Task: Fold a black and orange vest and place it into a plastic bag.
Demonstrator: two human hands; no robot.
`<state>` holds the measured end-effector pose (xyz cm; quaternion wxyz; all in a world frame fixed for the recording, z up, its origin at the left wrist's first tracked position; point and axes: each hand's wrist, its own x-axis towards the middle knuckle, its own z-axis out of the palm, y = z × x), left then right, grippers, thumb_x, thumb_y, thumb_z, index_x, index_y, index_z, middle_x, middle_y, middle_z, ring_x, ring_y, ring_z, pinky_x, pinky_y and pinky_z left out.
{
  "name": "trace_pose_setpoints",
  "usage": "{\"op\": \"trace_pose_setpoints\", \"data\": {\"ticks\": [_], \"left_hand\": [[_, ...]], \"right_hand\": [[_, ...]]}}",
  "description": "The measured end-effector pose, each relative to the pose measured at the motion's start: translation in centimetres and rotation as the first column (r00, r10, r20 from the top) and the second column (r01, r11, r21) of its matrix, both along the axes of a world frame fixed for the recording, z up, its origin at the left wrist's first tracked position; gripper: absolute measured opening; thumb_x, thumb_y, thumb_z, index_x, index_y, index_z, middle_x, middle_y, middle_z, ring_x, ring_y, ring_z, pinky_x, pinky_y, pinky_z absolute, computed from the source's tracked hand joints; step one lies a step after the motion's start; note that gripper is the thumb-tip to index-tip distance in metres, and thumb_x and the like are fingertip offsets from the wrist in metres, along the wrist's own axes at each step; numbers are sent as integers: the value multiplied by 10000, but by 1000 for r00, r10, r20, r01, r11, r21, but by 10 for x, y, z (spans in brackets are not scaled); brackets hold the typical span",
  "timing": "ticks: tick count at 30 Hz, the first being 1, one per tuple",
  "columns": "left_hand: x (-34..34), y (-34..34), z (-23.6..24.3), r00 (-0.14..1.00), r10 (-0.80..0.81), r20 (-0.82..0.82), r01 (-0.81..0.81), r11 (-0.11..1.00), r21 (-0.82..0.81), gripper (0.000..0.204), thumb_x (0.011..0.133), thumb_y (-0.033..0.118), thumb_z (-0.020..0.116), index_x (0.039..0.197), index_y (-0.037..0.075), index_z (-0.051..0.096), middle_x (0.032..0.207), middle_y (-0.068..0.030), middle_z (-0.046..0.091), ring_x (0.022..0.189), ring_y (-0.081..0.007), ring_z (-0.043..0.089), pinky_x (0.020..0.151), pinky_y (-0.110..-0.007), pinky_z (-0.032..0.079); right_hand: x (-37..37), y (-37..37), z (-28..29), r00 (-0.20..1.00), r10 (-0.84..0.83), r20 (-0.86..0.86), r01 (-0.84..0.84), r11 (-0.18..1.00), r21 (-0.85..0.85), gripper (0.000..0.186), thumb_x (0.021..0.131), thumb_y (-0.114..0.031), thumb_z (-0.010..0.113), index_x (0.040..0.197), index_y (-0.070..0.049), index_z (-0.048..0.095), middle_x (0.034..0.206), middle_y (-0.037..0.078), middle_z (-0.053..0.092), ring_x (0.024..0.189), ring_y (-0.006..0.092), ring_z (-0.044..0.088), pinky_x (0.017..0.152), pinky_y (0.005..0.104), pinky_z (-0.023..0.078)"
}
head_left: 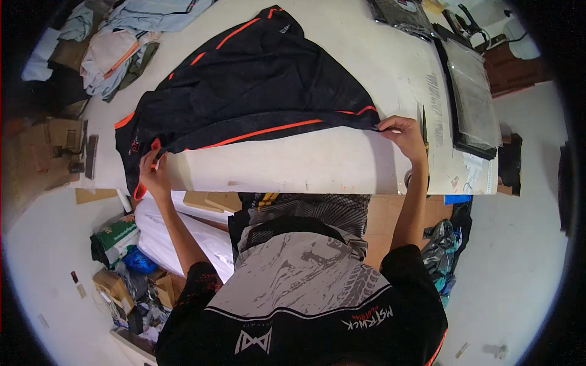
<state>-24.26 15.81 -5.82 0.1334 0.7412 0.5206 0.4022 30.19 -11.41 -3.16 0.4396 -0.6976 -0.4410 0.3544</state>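
Observation:
A black shirt [244, 85] with orange stripes and edging lies spread across the white table [293, 161], its near edge running between my hands. My left hand [154, 174] pinches the cloth near its orange-trimmed end at the left. At the other end, my right hand [403, 132] has thumb and fingers closed on the lower right corner, lifting it slightly. Scissors [426, 146] lie beside my right wrist, partly hidden behind the forearm.
Folded light garments [116, 58] are piled at the table's far left. A black tray [473, 104] with clear plastic sleeves sits along the right edge, and a plastic-wrapped packet [403, 17] lies at the far right. Bags and boxes [116, 290] crowd the floor at left.

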Motion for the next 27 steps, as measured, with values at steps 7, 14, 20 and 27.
{"op": "trace_pose_setpoints", "data": {"ticks": [7, 14, 20, 27], "left_hand": [[-5, -4, -6, 995, -93, 30, 93, 995, -30, 343, 766, -49, 680, 1089, 62, 711, 1045, -46, 675, 778, -124, 601, 636, -221, 473], [-2, -17, -1, 986, -163, 28, 165, 982, -92, 383, 765, -36, 693, 1120, 109, 705, 1168, -62, 646, 914, -131, 614, 617, -216, 452], [-15, -20, -6, 989, -150, 7, 150, 987, -64, 309, 788, -47, 685, 1062, 90, 730, 1170, -63, 642, 845, -130, 635, 655, -230, 495], [4, -16, 12, 985, -148, 90, 155, 985, -78, 287, 784, -50, 688, 1048, 54, 732, 1126, -68, 666, 875, -122, 628, 687, -231, 495]], "right_hand": [[-19, -27, -1, 982, -104, 157, 108, 994, -17, 226, 730, 79, 706, 943, 3, 695, 913, 68, 704, 853, 142, 650, 812, 279, 519], [-48, -23, 9, 964, -86, 251, 91, 996, -9, 530, 727, 26, 754, 1231, -93, 645, 888, 46, 673, 783, 115, 576, 755, 255, 474], [-64, -10, 2, 958, -43, 283, 27, 998, 57, 611, 725, 47, 743, 1300, -110, 606, 883, 35, 561, 713, 110, 503, 685, 246, 454], [-60, -1, -5, 898, -242, 366, 167, 960, 225, 531, 729, 60, 729, 1234, -80, 646, 1037, 109, 654, 638, 109, 546, 614, 241, 489]]}}
